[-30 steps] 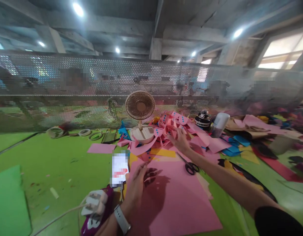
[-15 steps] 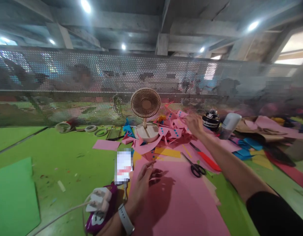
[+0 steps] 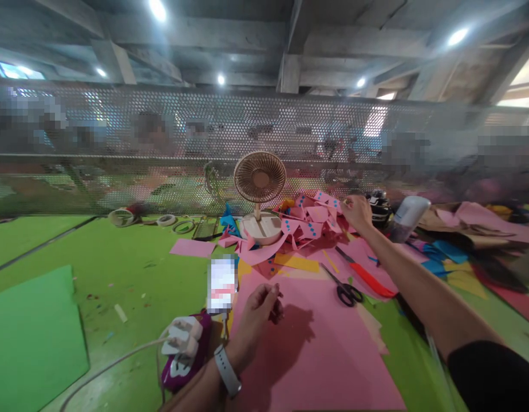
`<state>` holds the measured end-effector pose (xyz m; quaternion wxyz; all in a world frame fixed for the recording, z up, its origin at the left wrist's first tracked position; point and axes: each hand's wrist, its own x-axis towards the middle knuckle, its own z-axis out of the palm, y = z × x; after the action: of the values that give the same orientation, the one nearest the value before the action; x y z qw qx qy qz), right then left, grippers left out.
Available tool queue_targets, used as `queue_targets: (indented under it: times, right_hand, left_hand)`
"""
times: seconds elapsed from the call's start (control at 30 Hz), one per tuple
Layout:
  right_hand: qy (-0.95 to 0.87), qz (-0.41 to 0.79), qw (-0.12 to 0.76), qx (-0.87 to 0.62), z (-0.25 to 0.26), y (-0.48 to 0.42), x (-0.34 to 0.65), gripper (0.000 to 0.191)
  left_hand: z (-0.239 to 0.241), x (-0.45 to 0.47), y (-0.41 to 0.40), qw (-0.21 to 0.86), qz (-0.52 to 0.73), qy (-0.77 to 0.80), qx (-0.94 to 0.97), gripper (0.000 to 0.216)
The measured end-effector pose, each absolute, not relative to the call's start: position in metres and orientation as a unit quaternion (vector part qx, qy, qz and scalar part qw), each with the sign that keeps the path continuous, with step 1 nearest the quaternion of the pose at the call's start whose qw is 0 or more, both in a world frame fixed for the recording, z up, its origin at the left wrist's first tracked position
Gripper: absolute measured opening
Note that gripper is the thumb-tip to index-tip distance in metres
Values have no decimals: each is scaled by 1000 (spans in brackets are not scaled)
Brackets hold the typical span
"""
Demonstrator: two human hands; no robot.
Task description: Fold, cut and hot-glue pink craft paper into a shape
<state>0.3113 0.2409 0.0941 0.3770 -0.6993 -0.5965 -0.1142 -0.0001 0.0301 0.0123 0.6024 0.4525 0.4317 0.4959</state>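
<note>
My left hand (image 3: 263,303) hovers above a large pink sheet (image 3: 333,349), with its fingers curled in and nothing showing in them. At the right edge of a heap of folded pink paper pieces with blue dots (image 3: 311,220) is my right hand (image 3: 358,213). Its fingers are bunched; whether anything sits between the fingertips I cannot make out. Black-handled scissors (image 3: 348,294) lie on the pink paper between my hands. Beside them is a knife with a red handle (image 3: 371,278), below my right forearm.
A small desk fan (image 3: 260,177) stands behind the heap, before a perforated metal screen (image 3: 161,137). A phone (image 3: 222,284) and a purple power strip (image 3: 187,355) lie left of the sheet. Tape rolls (image 3: 122,217), a bottle (image 3: 408,217) and a green sheet (image 3: 32,337) are around.
My right hand has drawn away from the folded pink pieces toward the right. The fingers of my left hand have curled in. The whole view has shifted slightly.
</note>
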Motion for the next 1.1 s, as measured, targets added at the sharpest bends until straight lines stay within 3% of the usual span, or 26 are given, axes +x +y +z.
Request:
queue_targets:
  times: [0.2,0.37,0.5,0.93,1.1]
  right_hand:
    - [-791,-1,301,-533,61,135,277,32]
    - [-896,217,29,-387,41,21,273,81]
    - [-877,247,-77,-406,35,-22,276,88]
    - [-878,221,-65,-421,29,-38,270,80]
    - [-889,201,-18,-410,26,-36,277,61]
  left_hand:
    - [17,1,24,576,489,423,500,52]
    - [19,2,22,563,455,420,548,55]
    - [15,4,23,565,435,404,573,55]
    - [21,6,21,548,402,376,631,55]
    - [25,10,20,555,368,368,649,54]
